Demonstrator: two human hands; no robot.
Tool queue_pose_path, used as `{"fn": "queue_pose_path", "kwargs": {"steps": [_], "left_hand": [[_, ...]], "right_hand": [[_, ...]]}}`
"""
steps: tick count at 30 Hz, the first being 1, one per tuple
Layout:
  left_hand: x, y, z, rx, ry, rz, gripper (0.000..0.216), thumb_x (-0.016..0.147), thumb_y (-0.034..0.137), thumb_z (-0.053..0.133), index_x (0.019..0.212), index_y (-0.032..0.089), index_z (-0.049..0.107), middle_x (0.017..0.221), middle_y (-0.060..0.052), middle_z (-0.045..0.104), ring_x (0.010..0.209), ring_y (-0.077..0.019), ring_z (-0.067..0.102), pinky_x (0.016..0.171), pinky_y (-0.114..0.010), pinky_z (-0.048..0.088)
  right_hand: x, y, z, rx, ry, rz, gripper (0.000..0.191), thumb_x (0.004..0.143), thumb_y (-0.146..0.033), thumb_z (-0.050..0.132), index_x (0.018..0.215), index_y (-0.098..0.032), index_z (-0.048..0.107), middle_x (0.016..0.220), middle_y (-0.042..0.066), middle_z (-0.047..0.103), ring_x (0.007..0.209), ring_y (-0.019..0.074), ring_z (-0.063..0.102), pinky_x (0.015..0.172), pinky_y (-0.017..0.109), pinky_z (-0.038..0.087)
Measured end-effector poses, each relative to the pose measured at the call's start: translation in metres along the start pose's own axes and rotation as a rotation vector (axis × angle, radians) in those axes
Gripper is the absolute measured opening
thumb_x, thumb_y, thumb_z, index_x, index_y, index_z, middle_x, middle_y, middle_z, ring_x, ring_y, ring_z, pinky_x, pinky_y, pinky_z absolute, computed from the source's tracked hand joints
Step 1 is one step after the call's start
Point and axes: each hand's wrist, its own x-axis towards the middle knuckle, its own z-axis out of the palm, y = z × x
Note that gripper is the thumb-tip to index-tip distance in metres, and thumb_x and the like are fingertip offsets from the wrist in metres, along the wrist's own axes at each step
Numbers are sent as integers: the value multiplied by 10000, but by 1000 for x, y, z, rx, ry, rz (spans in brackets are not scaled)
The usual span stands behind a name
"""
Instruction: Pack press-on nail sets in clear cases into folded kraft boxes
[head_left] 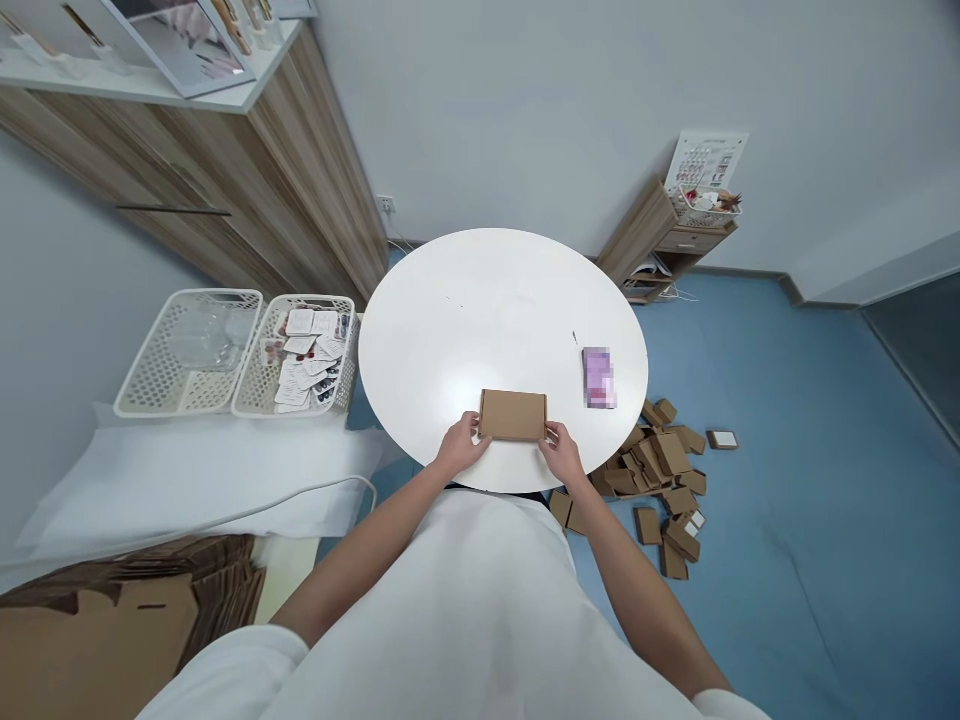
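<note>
A small brown cardboard box (513, 414) lies closed near the front edge of the round white table (480, 300). My left hand (463, 444) grips its left side, thumb at the near corner and fingers along the side. At the opposite end, my right hand (561, 450) holds the right near corner between thumb and fingers. Whatever the box may contain is hidden. To the right on the tabletop lies a purple item (598, 378), blurred out, with a thin pen-like object (575, 338) just beyond it.
On the left stand two white baskets, one with clear plastic pieces (202, 335), the other with many cards (304, 365). Flattened cardboard (97, 640) is stacked at lower left. Brown boxes (660, 460) are heaped on the blue floor at right. A wooden cabinet (300, 170) stands behind.
</note>
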Motion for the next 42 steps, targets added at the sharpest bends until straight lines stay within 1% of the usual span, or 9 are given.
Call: {"fn": "queue_pose_path", "kwargs": {"steps": [4, 8, 15, 21, 24, 30, 33, 37, 42], "left_hand": [[8, 3, 1, -14, 57, -141, 462, 755, 451, 513, 1121, 179, 435, 1002, -82, 594, 766, -167, 596, 712, -311, 458], [14, 0, 8, -24, 57, -92, 470, 738, 365, 563, 1161, 194, 446, 976, -58, 588, 684, -140, 576, 703, -297, 447], [1, -3, 28, -83, 106, -43, 490, 786, 316, 506, 1249, 200, 398, 1017, -78, 528, 753, -147, 548, 714, -295, 451], [9, -2, 23, -100, 157, -149, 595, 763, 408, 531, 1281, 167, 363, 1095, -108, 496, 797, -155, 544, 730, -299, 455], [15, 1, 21, -89, 158, -138, 560, 734, 324, 574, 1248, 181, 405, 1032, -84, 525, 781, -151, 546, 750, -305, 454], [8, 18, 28, -78, 222, -155, 521, 733, 223, 540, 1238, 224, 416, 976, -65, 490, 808, -157, 537, 737, -306, 467], [3, 39, 40, -83, 271, -189, 526, 745, 233, 523, 1255, 230, 398, 1024, -76, 426, 859, -158, 524, 753, -306, 471], [7, 83, 67, -91, 313, -195, 539, 776, 329, 506, 1286, 234, 359, 1094, -97, 365, 996, -186, 472, 794, -320, 467], [28, 145, 117, -52, 139, -67, 550, 799, 383, 479, 1310, 247, 328, 1104, -97, 378, 1048, -203, 451, 812, -337, 462]], "right_hand": [[4, -8, -7, -58, 100, 145, 493, 709, -425, 521, 1144, -205, 450, 1144, 99, 539, 852, 192, 600, 756, 344, 466], [12, -9, -5, -29, 31, 240, 476, 727, -431, 488, 1146, -210, 447, 1070, 78, 570, 674, 148, 605, 673, 321, 471], [13, -4, -1, -134, 16, 170, 488, 715, -369, 502, 1176, -221, 438, 1089, 73, 550, 734, 152, 582, 690, 310, 456], [25, -5, -11, -179, 28, 127, 517, 726, -397, 488, 1213, -231, 434, 1066, 67, 556, 746, 159, 555, 675, 301, 446], [37, -6, -9, -150, -32, 96, 422, 752, -326, 439, 1165, -247, 482, 971, 39, 588, 772, 160, 548, 680, 295, 441], [38, -5, -13, -63, -106, 28, 425, 737, -282, 445, 1157, -236, 486, 953, 34, 570, 712, 139, 544, 664, 294, 441], [31, 2, -32, 2, -140, 31, 446, 742, -307, 443, 1183, -241, 454, 956, 22, 547, 628, 112, 542, 641, 289, 447], [20, 16, -73, 23, -104, 12, 444, 762, -346, 442, 1194, -240, 429, 950, 17, 559, 615, 111, 558, 638, 280, 438], [4, 43, -147, -81, 124, 31, 402, 805, -387, 414, 1171, -227, 457, 867, 28, 607, 777, 176, 569, 696, 293, 405]]}}
